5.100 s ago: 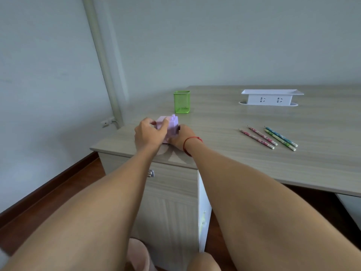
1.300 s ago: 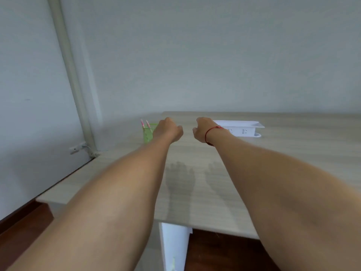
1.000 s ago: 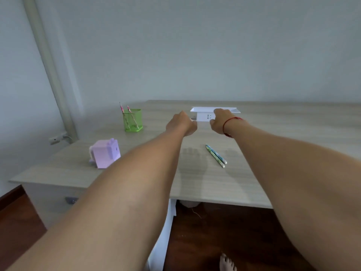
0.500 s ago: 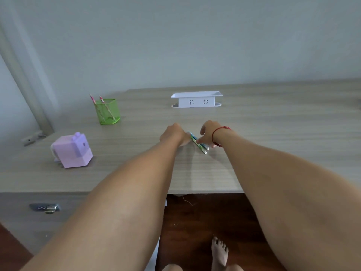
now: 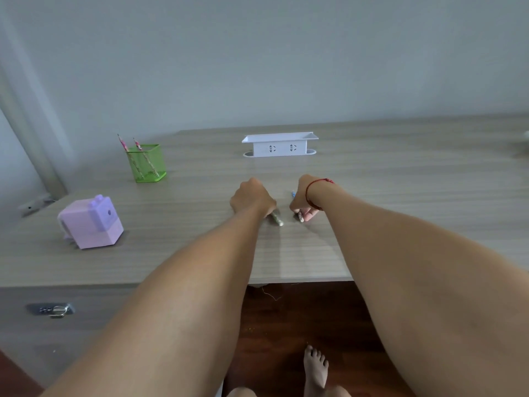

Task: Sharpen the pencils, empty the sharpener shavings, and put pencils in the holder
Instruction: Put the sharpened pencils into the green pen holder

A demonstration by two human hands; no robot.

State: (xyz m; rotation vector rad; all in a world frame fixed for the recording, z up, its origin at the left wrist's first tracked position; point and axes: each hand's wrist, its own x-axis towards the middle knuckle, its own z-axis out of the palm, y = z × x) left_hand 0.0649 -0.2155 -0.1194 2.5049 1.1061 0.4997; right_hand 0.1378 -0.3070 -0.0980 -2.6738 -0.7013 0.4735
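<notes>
left hand [image 5: 252, 197] curled round green pencil [image 5: 277, 220] | right hand [image 5: 305, 199] pinching blue pencil [image 5: 300, 216] | one each, probably headed for sharpener [image 5: 91, 223]

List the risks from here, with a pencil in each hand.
Both hands are busy: the left hand grips the green pencil, the right hand pinches the blue pencil, so nothing steadies the purple sharpener, which might slide in use. The green holder already has two pink pencils leaning; adding more could tip it.
</notes>
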